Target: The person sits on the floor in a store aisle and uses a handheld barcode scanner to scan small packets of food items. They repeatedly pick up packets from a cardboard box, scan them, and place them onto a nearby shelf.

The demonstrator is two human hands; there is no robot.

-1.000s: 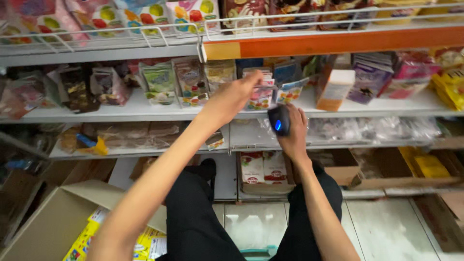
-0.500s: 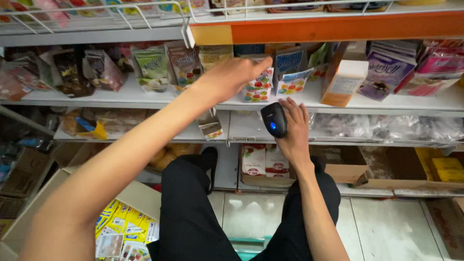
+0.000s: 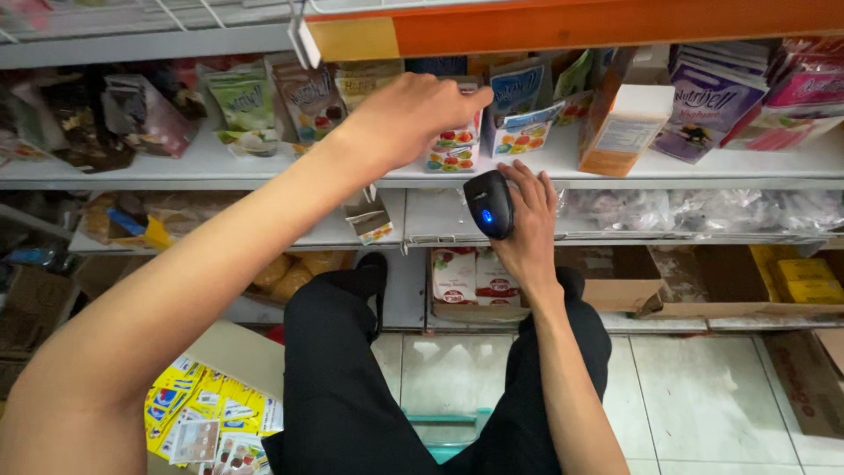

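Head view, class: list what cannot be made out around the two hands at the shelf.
- Small colourful packet: its top is hidden by the left hand.
- Black handheld scanner: its grip is covered by the right hand.
- Yellow packets in the cardboard box: hidden by the left forearm and the bottom edge.

The left hand (image 3: pixel 413 119) covers most of a candy packet (image 3: pixel 453 149); its fingertips are hidden behind it. The top shelf (image 3: pixel 563 26) is cut off by the upper edge. The carton (image 3: pixel 202 405) runs off the bottom edge.
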